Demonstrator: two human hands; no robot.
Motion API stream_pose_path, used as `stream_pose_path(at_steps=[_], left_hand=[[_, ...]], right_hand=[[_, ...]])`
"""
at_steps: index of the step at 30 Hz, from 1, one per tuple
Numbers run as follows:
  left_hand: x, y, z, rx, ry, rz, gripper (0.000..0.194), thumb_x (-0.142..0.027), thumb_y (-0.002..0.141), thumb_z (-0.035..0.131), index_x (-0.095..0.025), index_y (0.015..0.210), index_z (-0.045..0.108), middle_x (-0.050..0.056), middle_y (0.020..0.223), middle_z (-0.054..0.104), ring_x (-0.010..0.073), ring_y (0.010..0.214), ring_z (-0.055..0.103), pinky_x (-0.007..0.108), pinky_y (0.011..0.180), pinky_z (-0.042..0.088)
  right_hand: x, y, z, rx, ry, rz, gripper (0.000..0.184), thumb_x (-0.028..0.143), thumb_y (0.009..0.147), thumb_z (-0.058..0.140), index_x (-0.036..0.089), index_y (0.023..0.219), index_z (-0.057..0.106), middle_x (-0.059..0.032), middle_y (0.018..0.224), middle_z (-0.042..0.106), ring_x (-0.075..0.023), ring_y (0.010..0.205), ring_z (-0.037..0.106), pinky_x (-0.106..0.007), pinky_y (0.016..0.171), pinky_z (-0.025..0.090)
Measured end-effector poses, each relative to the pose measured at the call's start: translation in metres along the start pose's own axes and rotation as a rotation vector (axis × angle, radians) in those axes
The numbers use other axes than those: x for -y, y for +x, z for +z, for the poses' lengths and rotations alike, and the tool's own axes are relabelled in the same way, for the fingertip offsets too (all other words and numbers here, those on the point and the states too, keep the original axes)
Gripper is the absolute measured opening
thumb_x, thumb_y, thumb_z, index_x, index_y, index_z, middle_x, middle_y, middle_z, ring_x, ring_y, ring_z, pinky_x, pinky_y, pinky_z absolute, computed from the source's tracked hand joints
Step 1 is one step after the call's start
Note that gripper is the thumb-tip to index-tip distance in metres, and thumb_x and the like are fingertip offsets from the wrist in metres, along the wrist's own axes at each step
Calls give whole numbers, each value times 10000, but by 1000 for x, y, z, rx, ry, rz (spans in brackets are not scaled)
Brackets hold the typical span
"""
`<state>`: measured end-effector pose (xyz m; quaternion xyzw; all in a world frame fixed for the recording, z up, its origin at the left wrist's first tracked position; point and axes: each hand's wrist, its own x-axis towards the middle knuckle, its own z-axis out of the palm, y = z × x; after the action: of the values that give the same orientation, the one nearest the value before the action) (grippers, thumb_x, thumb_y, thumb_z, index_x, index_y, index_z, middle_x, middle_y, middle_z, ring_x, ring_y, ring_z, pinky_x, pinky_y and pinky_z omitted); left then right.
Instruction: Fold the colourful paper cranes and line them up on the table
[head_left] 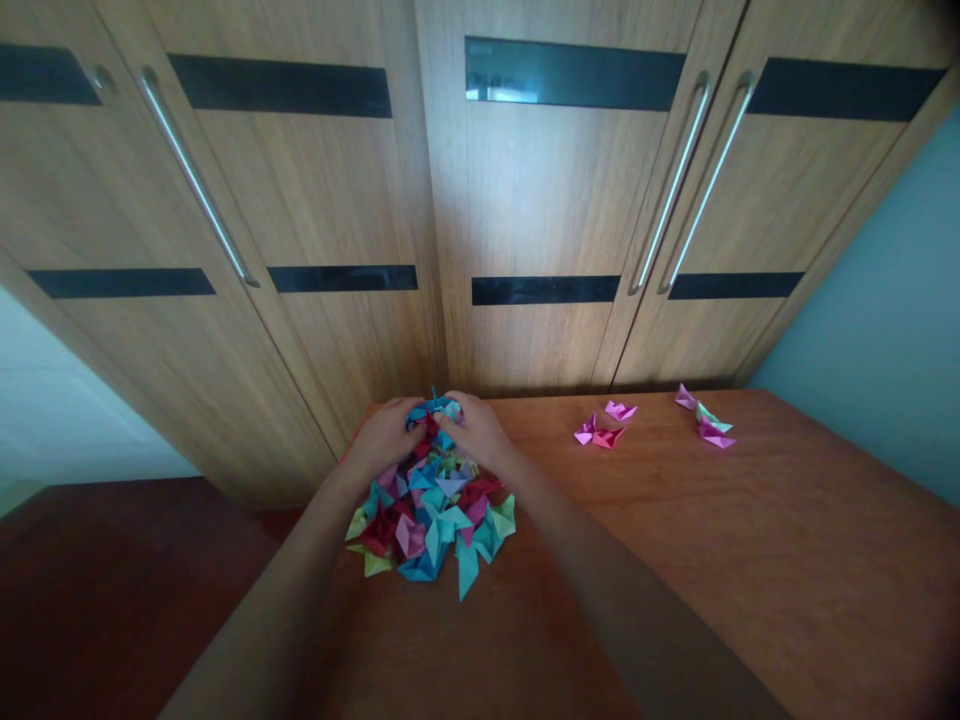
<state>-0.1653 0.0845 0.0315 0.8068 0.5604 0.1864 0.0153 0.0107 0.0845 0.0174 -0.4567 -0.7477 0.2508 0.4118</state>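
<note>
A heap of small origami paper pieces (442, 510) in blue, teal, red, pink, purple and pale green lies on the brown wooden tabletop (637, 560). At the far end of the heap, my left hand (386, 435) curls around the pieces from the left. Opposite it, my right hand (478, 430) closes in from the right, its thumb pointing inward. Between both hands sits a bunch of blue and red paper pieces (433, 415). Some fingertips are hidden behind the paper. The near part of the heap spreads loosely towards me, between my forearms.
Right of the hands lie a few pink and red origami pieces (604, 435). Farther right, a small group of purple and pale green pieces (706, 420) rests near the back edge. A wooden wardrobe (540, 190) with metal handles stands behind the table, and a blue wall (877, 300) borders the right.
</note>
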Motion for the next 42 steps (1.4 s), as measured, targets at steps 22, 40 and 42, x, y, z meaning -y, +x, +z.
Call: stream_pose_path(at_steps=[22, 40, 42], left_hand=[[-206, -12, 100, 160, -246, 194, 800, -423, 754, 621, -219, 1409, 210, 142, 1478, 230, 303, 1342, 262, 443, 1053, 318], [-207, 36, 131, 164, -175, 117, 356, -178, 827, 526, -171, 1179, 473, 130, 1128, 561, 240, 1058, 540, 349, 905, 436], [-199, 35, 125, 145, -188, 113, 329, -168, 830, 514, -176, 1158, 488, 123, 1140, 555, 234, 1054, 546, 346, 906, 436]], right_hand=[[-235, -68, -193, -273, -599, 343, 487, 441, 834, 477, 167, 1234, 527, -125, 1301, 505, -263, 1241, 403, -427, 1041, 289], [-150, -100, -127, -362, -169, 576, 238, 268, 720, 524, 228, 890, 686, -57, 889, 701, -236, 874, 642, -325, 733, 496], [-139, -96, -114, -415, 150, 644, 239, 263, 682, 545, 206, 875, 674, -59, 886, 697, -223, 838, 648, -302, 676, 517]])
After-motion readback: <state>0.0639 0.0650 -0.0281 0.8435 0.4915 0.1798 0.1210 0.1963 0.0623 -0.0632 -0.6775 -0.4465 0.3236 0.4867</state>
